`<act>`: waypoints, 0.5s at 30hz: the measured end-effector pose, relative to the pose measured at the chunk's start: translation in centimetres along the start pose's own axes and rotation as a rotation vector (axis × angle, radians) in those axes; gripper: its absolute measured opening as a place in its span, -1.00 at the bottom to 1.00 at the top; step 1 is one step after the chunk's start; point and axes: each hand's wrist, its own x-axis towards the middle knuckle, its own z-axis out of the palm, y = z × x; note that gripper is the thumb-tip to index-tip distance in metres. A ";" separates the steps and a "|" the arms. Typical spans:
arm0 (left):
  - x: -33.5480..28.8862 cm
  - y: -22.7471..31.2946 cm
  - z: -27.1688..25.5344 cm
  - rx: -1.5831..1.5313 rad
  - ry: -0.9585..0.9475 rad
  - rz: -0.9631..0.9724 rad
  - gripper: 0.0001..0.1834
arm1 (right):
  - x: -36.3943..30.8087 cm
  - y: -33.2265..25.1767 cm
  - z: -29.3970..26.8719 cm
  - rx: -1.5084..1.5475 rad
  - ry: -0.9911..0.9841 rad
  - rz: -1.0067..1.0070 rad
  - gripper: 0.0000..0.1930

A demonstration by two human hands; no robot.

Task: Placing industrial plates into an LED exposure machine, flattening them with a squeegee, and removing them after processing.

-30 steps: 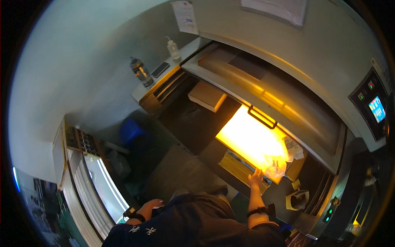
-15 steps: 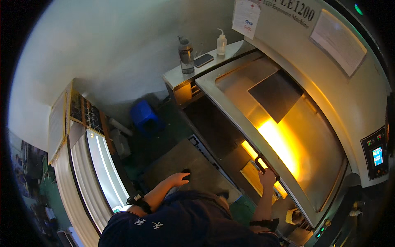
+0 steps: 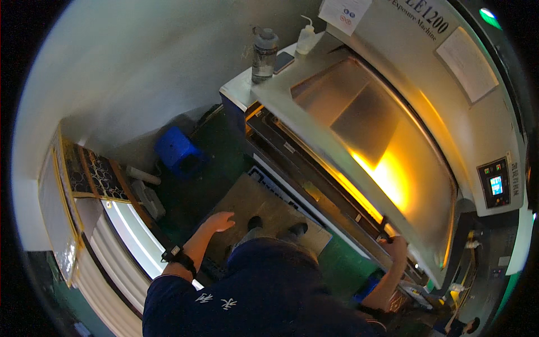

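My right hand (image 3: pixel 396 247) is closed around a black handle (image 3: pixel 385 226) at the front edge of a wide metal-framed lid (image 3: pixel 331 147). Below that edge a long slit glows yellow above a dark lower frame (image 3: pixel 314 163). Through the lid's translucent sheet (image 3: pixel 418 163) shows a dark rectangular panel (image 3: pixel 368 121), with bright yellow light beside it. My left hand (image 3: pixel 220 221) hangs in the air over a floor board (image 3: pixel 236 202), fingers stretched out and holding nothing.
A water bottle (image 3: pixel 264 56), a phone (image 3: pixel 284 62) and a white squeeze bottle (image 3: pixel 306 38) stand or lie on the side shelf (image 3: pixel 238 90). A blue stool (image 3: pixel 178 150) sits by the wall. To the left is a lit white panel (image 3: pixel 132 233); at right, a control screen (image 3: pixel 496 185).
The lid now appears raised, its left corner overlapping the shelf and a lit slit showing below it. My right hand moved right with the handle. The view has shifted; my left hand moved left.
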 end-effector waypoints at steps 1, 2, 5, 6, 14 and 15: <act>0.3 0.1 -1.2 0.011 -0.017 0.000 -0.34 | -0.8 -1.2 -3.7 -0.014 -0.032 0.038 -0.54; 0.7 0.6 -2.5 0.040 0.024 -0.003 -0.34 | -1.4 -0.1 -5.3 0.019 0.070 -0.026 -0.56; 2.3 2.4 -4.0 0.006 0.094 -0.019 -0.34 | -1.6 0.8 -10.6 -0.002 0.142 -0.010 -0.65; 3.5 3.4 -4.2 -0.065 0.121 -0.025 -0.35 | -2.0 0.4 -12.6 0.009 0.139 0.002 -0.65; 8.2 13.8 -0.8 -0.202 0.026 0.199 -0.38 | 0.2 4.2 -17.6 0.217 0.740 -0.194 -0.68; 8.3 15.7 -0.9 -0.285 0.015 0.188 -0.40 | 0.8 4.4 -18.2 0.222 0.739 -0.174 -0.68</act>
